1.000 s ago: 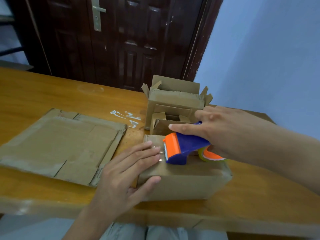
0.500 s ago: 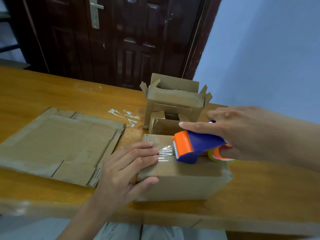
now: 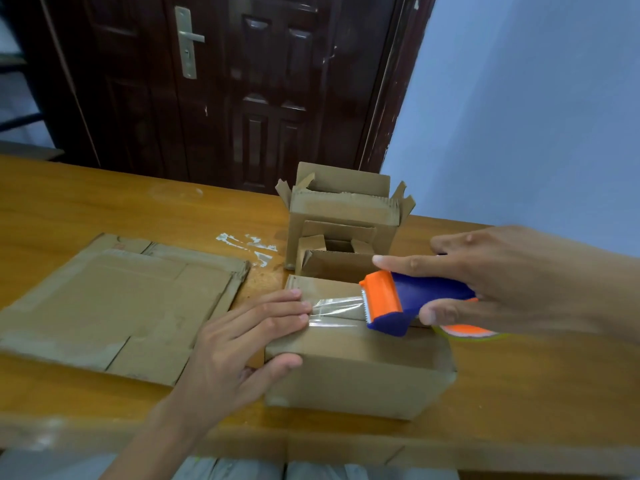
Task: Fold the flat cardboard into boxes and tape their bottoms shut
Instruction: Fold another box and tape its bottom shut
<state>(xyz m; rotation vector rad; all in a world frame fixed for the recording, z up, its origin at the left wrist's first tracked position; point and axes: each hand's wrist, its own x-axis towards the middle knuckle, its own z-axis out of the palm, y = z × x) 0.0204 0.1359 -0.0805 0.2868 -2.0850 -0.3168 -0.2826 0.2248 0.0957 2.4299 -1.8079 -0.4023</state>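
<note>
Wooden table [image 3: 104,209] before a dark door [image 3: 214,84] carries the work. At its near edge sits the upturned box [image 3: 360,372], light and thin-walled, likely to dent under pressure. Left hand [image 3: 239,344], open, pins the tape [image 3: 337,311] end with flat fingers, thumb on the box side. Right hand [image 3: 498,282] is closed on the tape dispenser [image 3: 398,303] — best gripped by its handle. Flat cardboard [image 3: 114,306] lies to the left.
</note>
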